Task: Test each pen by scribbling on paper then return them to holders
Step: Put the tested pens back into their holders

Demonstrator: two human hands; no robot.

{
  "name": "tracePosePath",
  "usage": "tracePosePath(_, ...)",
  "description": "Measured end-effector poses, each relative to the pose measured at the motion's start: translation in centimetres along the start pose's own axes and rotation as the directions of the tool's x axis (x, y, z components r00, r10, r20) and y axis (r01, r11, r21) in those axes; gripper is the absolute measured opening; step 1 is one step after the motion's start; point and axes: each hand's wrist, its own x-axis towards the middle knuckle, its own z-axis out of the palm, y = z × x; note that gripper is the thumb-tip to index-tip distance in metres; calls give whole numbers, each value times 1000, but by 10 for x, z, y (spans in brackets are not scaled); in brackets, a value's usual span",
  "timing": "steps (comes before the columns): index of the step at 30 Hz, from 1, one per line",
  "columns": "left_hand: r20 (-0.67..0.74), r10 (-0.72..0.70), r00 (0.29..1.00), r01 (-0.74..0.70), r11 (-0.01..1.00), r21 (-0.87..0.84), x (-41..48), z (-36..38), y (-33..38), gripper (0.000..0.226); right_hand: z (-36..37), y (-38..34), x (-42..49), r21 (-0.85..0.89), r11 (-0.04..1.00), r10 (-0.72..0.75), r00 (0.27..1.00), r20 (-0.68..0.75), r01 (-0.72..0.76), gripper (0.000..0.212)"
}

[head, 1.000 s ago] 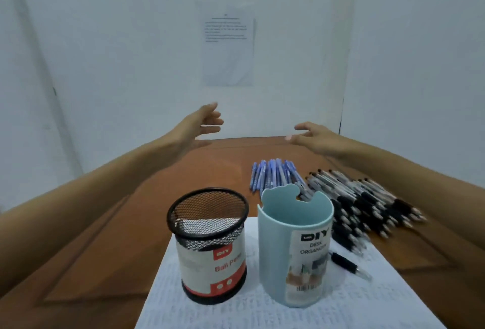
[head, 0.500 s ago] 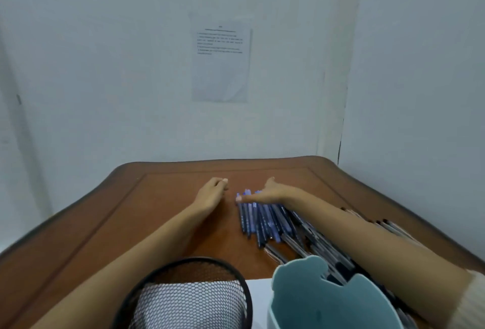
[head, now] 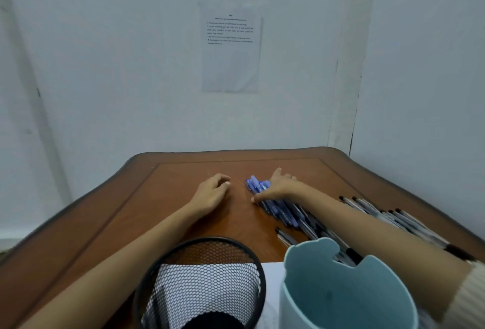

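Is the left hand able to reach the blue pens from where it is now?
Probably yes. The left hand rests on the table beside the blue pens, with only bare wood between. The right hand covers part of the bundle, though.

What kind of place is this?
Probably an office or study corner: wooden desk against plain white walls, printed sheet stuck on the wall, mesh holder and blue holder beside rows of pens.

Counts on the worktop
One black mesh holder, one light-blue plastic holder, one paper sheet; a bunch of blue pens and a bigger spread of black pens, both too crowded to count; one printed sheet on the wall.
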Motion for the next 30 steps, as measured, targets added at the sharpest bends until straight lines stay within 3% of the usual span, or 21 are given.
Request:
tracePosePath(4,120,22,993,-31,997,70,-14,-16,-9,30,-2,9,-5,-84,996,-13,999,40,16,116)
tracePosePath(8,126,40,991,-56,991,124,-35,-35,-23,31,-2,8,-1,-139,990,-3,999,45,9,114)
tracePosePath(15,147,103,984,-157,888,432,-46,-24,-33,45,-10,-10,-8,-140,987,-77,996,50,83,69)
tracePosePath(20,165,94,982,-163,865,474,-44,-23,-35,47,-4,-16,-8,-86,983,-165,985,-46,160,56)
tracePosePath(24,170,102,980,-172,862,477,-43,-22,-37,48,-1,-17,-2,-110,986,-138,985,-106,126,42)
tracePosePath(28,165,104,981,-172,860,481,-43,-22,-36,47,-1,-18,1,-92,991,-109,983,-150,96,53)
tracePosePath(30,176,91,980,-166,862,479,-44,-22,-35,48,-3,-14,2,-32,994,-106,984,-147,102,45)
